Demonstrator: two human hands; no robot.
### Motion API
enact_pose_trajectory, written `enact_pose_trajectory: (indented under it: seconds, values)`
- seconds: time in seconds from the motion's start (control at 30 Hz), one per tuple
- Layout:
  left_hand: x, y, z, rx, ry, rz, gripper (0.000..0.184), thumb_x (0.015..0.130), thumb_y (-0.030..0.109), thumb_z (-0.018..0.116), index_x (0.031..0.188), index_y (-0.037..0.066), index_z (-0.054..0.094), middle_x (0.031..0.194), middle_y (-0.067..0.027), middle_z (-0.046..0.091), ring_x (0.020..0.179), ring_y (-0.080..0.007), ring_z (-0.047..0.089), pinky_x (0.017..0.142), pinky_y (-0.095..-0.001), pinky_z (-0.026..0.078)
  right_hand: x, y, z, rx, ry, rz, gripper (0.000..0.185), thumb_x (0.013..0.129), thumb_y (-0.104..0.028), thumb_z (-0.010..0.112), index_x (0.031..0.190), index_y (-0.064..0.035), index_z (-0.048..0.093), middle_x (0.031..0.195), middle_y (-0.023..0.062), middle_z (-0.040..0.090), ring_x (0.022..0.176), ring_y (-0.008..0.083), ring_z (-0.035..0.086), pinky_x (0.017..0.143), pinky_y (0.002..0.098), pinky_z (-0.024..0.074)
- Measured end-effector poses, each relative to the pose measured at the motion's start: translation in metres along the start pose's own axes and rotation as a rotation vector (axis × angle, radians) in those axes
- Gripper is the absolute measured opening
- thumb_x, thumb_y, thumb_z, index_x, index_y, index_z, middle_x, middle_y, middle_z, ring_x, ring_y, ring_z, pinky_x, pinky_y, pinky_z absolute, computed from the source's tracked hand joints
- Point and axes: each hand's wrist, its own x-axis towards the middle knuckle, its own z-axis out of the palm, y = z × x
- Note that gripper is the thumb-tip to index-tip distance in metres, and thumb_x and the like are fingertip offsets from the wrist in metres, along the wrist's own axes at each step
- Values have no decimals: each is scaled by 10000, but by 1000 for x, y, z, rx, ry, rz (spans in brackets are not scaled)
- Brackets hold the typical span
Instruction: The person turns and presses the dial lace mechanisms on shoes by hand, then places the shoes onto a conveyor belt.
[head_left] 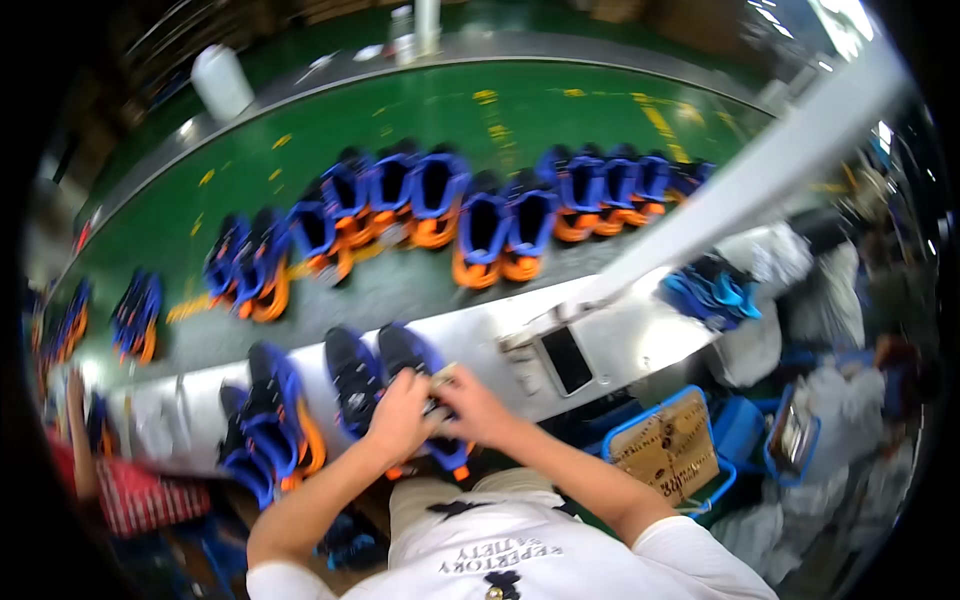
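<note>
A black and blue shoe (408, 345) with orange at its heel sits in front of me, toe pointing away, at the near edge of the metal ledge. Over its laced middle, my left hand (400, 412) is closed on the shoe. Close beside it, my right hand (472, 405) has its fingers pinched together above the shoe's opening; what they pinch is blurred and small. Both hands hide much of the lacing. A matching shoe (352, 375) stands just left of the hands. Further left is another pair, including a blue and orange shoe (280, 400).
Beyond the ledge (480, 345), a green conveyor belt (380, 110) carries several shoes (480, 235). A phone (567, 360) lies right of my hands, near a slanted white post (740, 180). Blue fabric pieces (712, 292) and a cardboard-lined blue crate (665, 450) are rightward. Another person's arm (78, 430) is at left.
</note>
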Motion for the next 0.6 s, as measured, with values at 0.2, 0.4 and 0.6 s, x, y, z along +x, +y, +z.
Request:
enact_pose_trajectory:
  seconds: [0.2, 0.4, 0.6]
  values:
    - [9, 5, 1, 51, -146, -186, 411, 623, 130, 763, 949, 43, 528, 953, -168, 527, 864, -364, 576, 745, -437, 480, -16, 6, 17, -127, 64, 125, 491, 696, -134, 719, 1161, -103, 564, 1110, 130, 490, 1042, 336, 525, 828, 398, 475]
    - [15, 6, -3, 47, -195, -96, 397, 597, 92, 750, 915, 41, 517, 935, -159, 520, 873, -352, 564, 755, -407, 481, -19, 24, 25, 0, 33, 192, 509, 685, -99, 695, 1173, -107, 549, 1057, 149, 499, 996, 353, 530, 807, 426, 477]
    - [-52, 41, 15, -214, 262, -92, 278, 774, 19, 653, 1044, 27, 586, 1022, -130, 580, 895, -274, 585, 754, -335, 493, -8, -3, -43, 56, -40, 2, 476, 701, -222, 752, 1153, -117, 646, 961, 115, 541, 937, 292, 512, 845, 388, 429]
